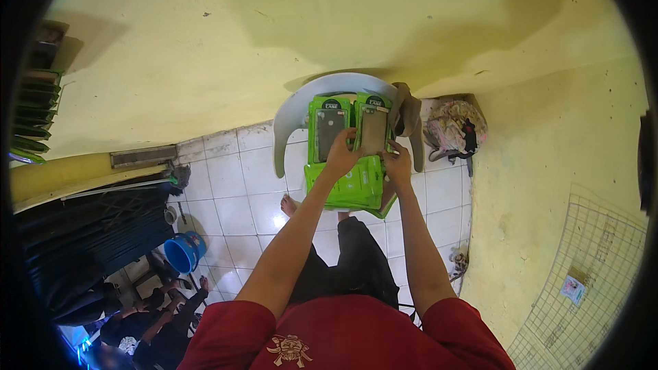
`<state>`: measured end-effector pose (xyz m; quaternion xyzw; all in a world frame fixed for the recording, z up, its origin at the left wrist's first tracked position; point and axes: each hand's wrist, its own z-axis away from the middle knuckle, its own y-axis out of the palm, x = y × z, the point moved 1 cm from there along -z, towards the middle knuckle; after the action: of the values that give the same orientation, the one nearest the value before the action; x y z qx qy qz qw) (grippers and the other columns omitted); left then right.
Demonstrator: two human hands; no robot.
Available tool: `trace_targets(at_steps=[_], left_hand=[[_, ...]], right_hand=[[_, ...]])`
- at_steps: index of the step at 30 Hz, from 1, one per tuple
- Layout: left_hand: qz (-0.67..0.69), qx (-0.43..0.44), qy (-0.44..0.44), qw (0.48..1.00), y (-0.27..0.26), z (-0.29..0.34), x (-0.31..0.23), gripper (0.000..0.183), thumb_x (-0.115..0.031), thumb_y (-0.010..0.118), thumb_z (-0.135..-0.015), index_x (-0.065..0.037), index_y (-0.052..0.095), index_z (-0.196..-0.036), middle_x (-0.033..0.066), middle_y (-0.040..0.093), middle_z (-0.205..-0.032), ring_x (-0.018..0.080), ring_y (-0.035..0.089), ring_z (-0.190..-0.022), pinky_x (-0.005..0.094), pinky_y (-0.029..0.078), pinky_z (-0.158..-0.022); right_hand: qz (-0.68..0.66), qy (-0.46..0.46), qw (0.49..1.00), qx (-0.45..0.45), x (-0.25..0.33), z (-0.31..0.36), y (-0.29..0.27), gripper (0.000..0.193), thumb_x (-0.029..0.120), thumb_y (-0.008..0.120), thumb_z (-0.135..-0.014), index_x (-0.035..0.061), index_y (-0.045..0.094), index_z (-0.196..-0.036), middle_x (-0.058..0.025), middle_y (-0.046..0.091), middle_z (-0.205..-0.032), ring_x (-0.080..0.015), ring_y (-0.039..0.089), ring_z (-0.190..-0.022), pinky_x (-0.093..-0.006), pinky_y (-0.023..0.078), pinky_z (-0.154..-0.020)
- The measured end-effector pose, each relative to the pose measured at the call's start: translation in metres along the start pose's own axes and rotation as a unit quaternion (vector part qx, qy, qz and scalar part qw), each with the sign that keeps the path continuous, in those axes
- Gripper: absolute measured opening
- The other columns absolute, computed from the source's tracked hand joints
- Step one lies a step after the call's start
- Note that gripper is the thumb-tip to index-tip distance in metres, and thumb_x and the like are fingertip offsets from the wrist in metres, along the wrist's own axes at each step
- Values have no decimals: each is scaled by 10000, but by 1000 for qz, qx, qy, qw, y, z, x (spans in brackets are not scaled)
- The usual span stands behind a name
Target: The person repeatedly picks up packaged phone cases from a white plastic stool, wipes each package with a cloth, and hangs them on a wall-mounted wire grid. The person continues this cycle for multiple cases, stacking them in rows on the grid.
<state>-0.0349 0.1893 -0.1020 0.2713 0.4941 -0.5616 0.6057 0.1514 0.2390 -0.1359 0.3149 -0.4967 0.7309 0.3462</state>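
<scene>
Green phone case packages lie in stacks on a pale plastic chair [329, 83]. One phone case package [373, 130], with a clear front showing a brownish-grey case, is held between my hands. My left hand [342, 155] pinches its lower left edge. The fingers of my right hand [397, 166] close on its lower right edge. Left of it lies another phone case package [331, 133] with a dark grey case. Below my hands is a stack of green packages [353, 186], plain side up, at the chair's near side.
A brown cloth or strap [406, 113] hangs over the chair's right arm. A stuffed patterned bag [455, 127] stands by the wall. To the left are a blue bucket [185, 252] and a seated person [154, 318]. A wire grid [582, 274] leans at the right wall.
</scene>
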Motion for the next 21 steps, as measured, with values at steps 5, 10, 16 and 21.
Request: trace_targets(at_steps=[5, 10, 16, 21], left_hand=[[-1, 71, 16, 997, 3, 22, 13, 820, -4, 790, -698, -56, 382, -1408, 197, 444, -1366, 364, 518, -1219, 429, 481, -1001], [-146, 33, 116, 982, -1, 42, 8, 871, 0, 796, -657, -79, 372, -1414, 198, 429, -1365, 412, 436, -1266, 482, 381, -1076], [-254, 66, 123, 957, -22, 94, -8, 924, -118, 842, -653, -106, 359, -1441, 171, 406, -1423, 399, 388, -1322, 498, 319, -1115], [-386, 138, 140, 901, -20, 129, -4, 930, -172, 837, -687, -123, 335, -1469, 137, 384, -1477, 352, 347, -1386, 498, 301, -1134]], right_hand=[[39, -22, 999, -2, 0, 9, -5, 427, 104, 728, -814, 67, 639, -1230, -201, 571, -1180, -297, 649, -972, -383, 530, -848], [129, -57, 987, -70, -5, 31, -7, 452, 133, 750, -790, 41, 629, -1216, -203, 569, -1136, -340, 586, -1048, -428, 496, -905], [118, -58, 987, -95, -15, 92, -4, 427, 197, 770, -775, -17, 636, -1119, -212, 643, -986, -371, 608, -995, -446, 499, -861], [106, -1, 992, -62, -19, 122, -2, 342, 177, 775, -762, -37, 657, -1002, -186, 681, -864, -346, 673, -808, -426, 534, -747]])
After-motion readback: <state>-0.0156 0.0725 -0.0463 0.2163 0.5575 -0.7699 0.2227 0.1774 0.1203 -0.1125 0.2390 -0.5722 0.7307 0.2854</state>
